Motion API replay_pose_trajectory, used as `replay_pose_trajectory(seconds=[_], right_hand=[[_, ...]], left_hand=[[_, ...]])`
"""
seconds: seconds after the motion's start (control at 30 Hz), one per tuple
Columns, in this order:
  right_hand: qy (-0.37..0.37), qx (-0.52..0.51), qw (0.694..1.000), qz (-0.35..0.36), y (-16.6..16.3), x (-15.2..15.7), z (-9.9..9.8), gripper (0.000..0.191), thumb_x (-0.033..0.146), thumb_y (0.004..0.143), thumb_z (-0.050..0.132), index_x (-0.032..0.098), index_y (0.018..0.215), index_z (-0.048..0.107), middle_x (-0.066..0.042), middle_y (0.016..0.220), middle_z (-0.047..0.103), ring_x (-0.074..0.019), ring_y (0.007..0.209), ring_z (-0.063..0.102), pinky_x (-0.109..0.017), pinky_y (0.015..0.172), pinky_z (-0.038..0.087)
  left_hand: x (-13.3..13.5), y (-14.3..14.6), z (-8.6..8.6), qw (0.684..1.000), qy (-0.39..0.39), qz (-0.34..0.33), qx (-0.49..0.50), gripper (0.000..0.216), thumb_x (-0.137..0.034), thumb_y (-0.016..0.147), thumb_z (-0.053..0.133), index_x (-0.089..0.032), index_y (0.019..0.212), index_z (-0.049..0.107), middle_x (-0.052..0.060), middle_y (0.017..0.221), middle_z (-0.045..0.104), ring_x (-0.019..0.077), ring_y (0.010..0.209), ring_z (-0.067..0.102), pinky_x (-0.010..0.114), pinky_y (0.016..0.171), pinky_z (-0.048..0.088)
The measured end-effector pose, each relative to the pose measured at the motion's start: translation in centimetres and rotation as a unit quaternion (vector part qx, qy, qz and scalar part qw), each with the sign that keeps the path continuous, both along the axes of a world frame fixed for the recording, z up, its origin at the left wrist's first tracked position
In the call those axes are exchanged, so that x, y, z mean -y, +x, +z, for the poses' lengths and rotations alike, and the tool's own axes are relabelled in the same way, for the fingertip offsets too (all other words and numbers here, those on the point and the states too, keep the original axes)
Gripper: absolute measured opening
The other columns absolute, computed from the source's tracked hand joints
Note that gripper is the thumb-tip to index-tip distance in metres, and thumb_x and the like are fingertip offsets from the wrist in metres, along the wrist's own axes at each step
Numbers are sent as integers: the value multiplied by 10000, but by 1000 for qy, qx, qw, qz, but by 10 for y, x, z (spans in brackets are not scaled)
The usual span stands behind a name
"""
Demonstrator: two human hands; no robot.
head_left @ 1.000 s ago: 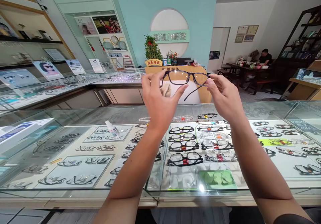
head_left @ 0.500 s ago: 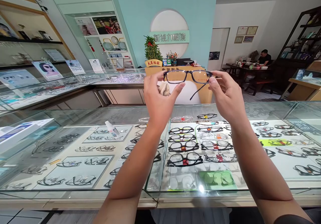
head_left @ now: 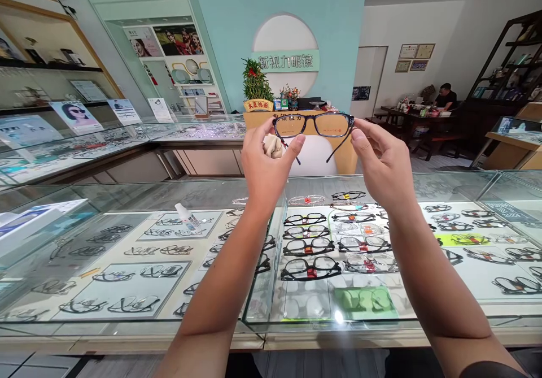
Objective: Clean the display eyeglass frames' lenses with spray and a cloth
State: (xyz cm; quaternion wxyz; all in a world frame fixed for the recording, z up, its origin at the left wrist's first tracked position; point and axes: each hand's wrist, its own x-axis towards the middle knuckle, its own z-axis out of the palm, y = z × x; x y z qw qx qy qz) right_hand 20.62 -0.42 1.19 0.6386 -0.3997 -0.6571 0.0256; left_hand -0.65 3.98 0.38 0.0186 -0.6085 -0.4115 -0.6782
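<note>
A pair of dark-framed eyeglasses (head_left: 310,124) is held up at about eye height above the glass counter, its temples hanging down and open. My left hand (head_left: 267,160) pinches the left end of the frame, with a crumpled beige cloth (head_left: 273,147) tucked in its curled fingers. At the other end, my right hand (head_left: 383,160) grips the right hinge between thumb and fingers. Small printed marks show on the lenses. Below, inside the display case, rows of eyeglasses (head_left: 308,246) lie between my forearms.
A glass display counter (head_left: 169,329) spans the front. On its top stand a white spray bottle (head_left: 186,217) and a white box (head_left: 38,222). A second showcase (head_left: 203,132) runs along the left. At the far right a person (head_left: 446,98) sits by a dark table (head_left: 417,119).
The eyeglasses have shifted slightly left and tilted, so both temples now show below the frame. More of the right lens's print is visible. Both hands keep their hold.
</note>
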Motion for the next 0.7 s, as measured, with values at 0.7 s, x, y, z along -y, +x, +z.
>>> replay_pose_trajectory(seconds=[0.7], right_hand=[[-29, -98, 988, 116, 3, -24, -5, 414, 618, 1049, 598, 304, 1264, 758, -80, 1191, 799, -248, 1103, 768, -405, 864, 650]], left_hand=[[-9, 5, -15, 982, 181, 49, -7, 887, -794, 731, 841, -312, 1441, 616, 146, 1395, 634, 361, 1329, 593, 482, 981, 571]])
